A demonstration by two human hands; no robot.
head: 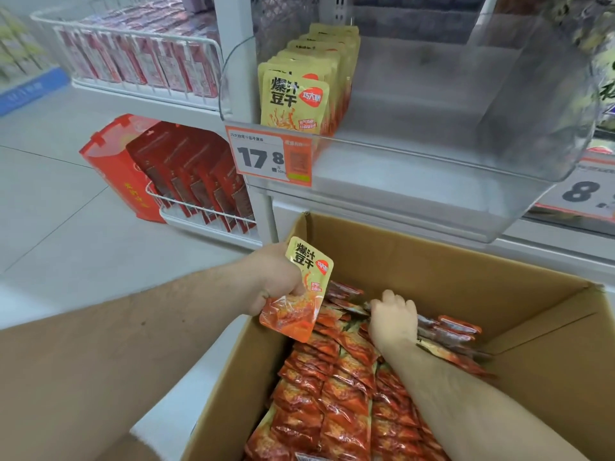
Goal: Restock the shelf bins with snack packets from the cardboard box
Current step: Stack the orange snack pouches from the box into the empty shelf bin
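My left hand (276, 277) grips a yellow and orange snack packet (299, 294) upright over the left edge of the open cardboard box (449, 271). My right hand (394, 319) reaches down into the box, fingers curled into the packed rows of orange packets (332, 394); what it grasps is hidden. Above, a clear plastic shelf bin (432, 154) holds a row of the same yellow packets (299, 94) standing at its left side, with the rest of the bin bare.
An orange price tag (269, 156) reading 17.8 hangs on the bin's front. White wire baskets with red packets sit at upper left (139, 54) and lower left (199, 194). A red box (116, 168) stands on the grey floor. Another bin and price tag lie at the right.
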